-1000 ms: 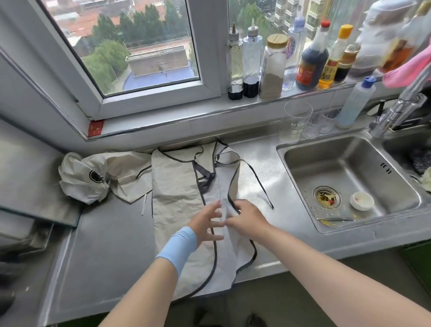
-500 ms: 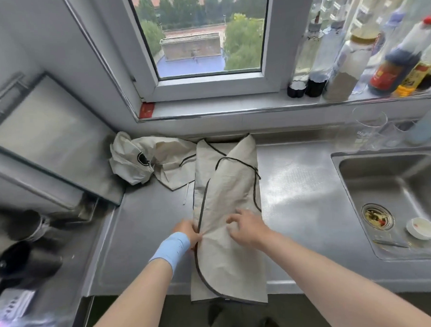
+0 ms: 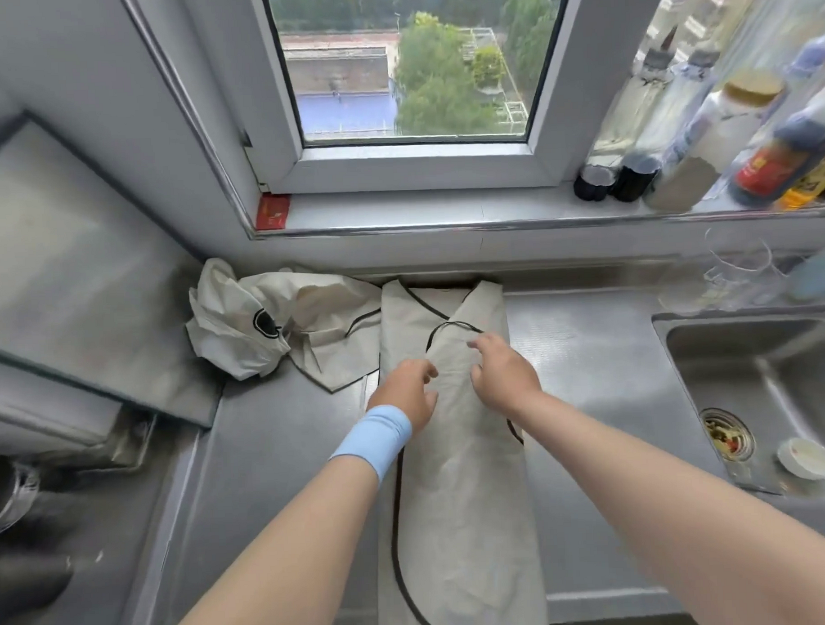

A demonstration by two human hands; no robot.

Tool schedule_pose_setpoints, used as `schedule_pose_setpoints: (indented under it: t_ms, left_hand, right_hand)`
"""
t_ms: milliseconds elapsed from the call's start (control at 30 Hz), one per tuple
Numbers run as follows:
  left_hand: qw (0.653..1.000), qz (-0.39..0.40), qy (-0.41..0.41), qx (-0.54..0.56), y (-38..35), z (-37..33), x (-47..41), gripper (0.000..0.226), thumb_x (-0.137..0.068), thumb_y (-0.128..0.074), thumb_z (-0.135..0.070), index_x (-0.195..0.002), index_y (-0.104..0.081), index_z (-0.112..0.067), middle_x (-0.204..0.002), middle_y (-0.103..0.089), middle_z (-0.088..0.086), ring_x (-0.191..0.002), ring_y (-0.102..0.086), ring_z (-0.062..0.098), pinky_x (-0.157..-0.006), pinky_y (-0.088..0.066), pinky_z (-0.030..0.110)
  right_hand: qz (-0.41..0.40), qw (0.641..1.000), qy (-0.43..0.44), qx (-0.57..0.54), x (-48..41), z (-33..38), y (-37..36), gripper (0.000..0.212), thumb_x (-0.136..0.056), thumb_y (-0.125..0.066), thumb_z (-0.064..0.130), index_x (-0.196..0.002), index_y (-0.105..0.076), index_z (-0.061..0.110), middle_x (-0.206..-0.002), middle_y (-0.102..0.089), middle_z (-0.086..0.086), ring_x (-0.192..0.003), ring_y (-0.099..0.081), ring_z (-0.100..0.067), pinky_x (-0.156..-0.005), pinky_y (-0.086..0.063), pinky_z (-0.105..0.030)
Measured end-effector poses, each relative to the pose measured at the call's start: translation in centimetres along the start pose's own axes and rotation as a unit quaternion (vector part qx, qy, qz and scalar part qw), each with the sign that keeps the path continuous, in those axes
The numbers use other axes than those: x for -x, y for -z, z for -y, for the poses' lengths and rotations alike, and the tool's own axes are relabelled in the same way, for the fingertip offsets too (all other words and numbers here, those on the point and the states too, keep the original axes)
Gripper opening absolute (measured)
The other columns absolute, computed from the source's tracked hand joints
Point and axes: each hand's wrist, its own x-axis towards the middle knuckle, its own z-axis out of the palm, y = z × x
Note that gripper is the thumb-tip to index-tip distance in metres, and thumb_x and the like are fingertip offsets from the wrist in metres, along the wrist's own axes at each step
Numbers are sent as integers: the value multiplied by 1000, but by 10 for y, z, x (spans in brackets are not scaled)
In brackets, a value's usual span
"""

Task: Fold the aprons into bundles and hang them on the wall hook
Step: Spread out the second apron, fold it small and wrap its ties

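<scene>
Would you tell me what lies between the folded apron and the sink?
In the head view, only bare steel countertop separates folded apron from sink.

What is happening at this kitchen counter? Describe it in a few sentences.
A person is folding a beige apron on the steel counter. It lies folded into a long narrow strip, and the left hand and right hand rest on its upper half with bent fingers. A second apron lies crumpled to its left, not yet folded.
</scene>
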Motion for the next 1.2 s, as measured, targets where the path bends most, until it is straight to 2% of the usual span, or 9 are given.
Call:
schedule_pose_setpoints:
  t_ms: [233, 367, 533, 667, 767, 833, 933, 1033, 1200]
  left_hand:
    - [999, -22, -12, 44, 11, -4, -46, 40, -91, -58, -22, -129, -47, -24, -128, -54, -7, -102, -60, 18, -91, -44, 29]
    - [999, -18, -18, 45, 9, 1, -61, 52, -89, -58, -21, -138, -41, -31, -140, -45, -11, -106, -60, 21, -98, -45, 35]
    - [997, 51, -37, 43, 13, 1, -70, 79, -80, -59, -16, -146, -26, -43, -141, -46, -10, -106, -60, 22, -94, -49, 33]
    - [997, 64, 40, 18, 35, 4, -68, 34, -81, -60, -27, -115, -54, -28, -110, -66, 0, -100, -62, 25, -79, -48, 28]
    - [982, 93, 102, -129, 67, 20, -62, 17, -89, -52, -35, -95, -62, -22, -105, -67, 4, -96, -61, 25, -75, -45, 28]
    - [950, 120, 148, -247, 87, 36, -57, 28, -93, -45, -35, -105, -64, -19, -113, -65, 5, -104, -61, 27, -84, -47, 31]
    - [889, 182, 220, -357, 106, 57, -53, 32, -91, -46, -23, -119, -60, -17, -125, -60, 0, -114, -58, 25, -93, -47, 35]
    - [841, 203, 287, -411, 112, 71, -57, 41, -87, -49, -21, -127, -58, -25, -127, -59, -8, -114, -59, 20, -68, -45, 31]
    - [802, 220, 314, -459, 109, 56, -73, 20, -88, -51, -10, -102, -64, -16, -117, -66, -7, -84, -66, 14, -41, -41, 21]
  right_hand:
    - [62, 994, -84, -27, -63, -5, -3, 64, -97, -54, 24, -153, -25, 16, -153, -36, -10, -137, -41, -30, -108, -38, -39]
    - [56, 995, -83, -12, -63, -11, -24, 22, -92, -58, 25, -111, -62, 15, -117, -66, -9, -111, -59, -30, -88, -47, -34]
    - [96, 978, -15, -187, -63, 16, -27, 12, -78, -65, 28, -81, -68, 17, -84, -71, 0, -84, -66, -18, -77, -54, -38]
    - [129, 946, 27, -296, -73, 44, -9, 16, -74, -66, 21, -65, -64, 9, -61, -63, 1, -51, -49, -8, -50, -40, -25]
    - [141, 946, 11, -293, -82, 55, 4, 21, -86, -64, 25, -73, -71, 10, -70, -70, -3, -44, -44, 0, -47, -34, -18]
    - [135, 951, -1, -278, -87, 57, 5, 24, -90, -59, 28, -76, -72, 14, -74, -71, 0, -48, -49, 2, -54, -38, -21]
    - [94, 985, 6, -144, -93, 53, 0, 21, -91, -53, 25, -93, -73, 22, -89, -66, 10, -83, -60, -9, -75, -44, -26]
    - [85, 996, 31, 0, -104, 41, -3, 39, -93, -43, 13, -121, -65, 28, -127, -55, 6, -115, -58, -20, -92, -47, -32]
    - [108, 977, 76, 166, -122, 18, 4, 58, -87, -34, 1, -136, -48, 28, -131, -48, -4, -101, -62, -34, -78, -51, -40]
